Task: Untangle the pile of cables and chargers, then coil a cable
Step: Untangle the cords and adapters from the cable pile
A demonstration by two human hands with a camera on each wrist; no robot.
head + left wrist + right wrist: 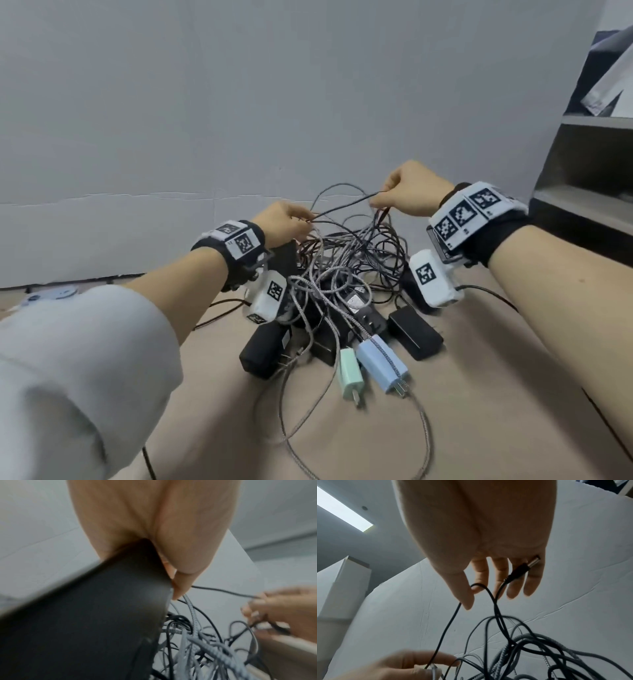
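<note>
I am holding a thin black cable (346, 205) raised above the tangled pile (342, 274) on the tan floor (479, 394), so I can trace which strand it is. My right hand (407, 195) is pinching it at the thumb, its barrel plug (524, 565) lying against the curled fingers. My left hand (284, 222) is pinching the other end along with a braided cable (435, 667). The stretch is running left to right, rising toward the right hand.

No text, brand or number is legible; the white wrist-mounted camera blocks (432, 277) bear only black-and-white square marker patterns.
</note>
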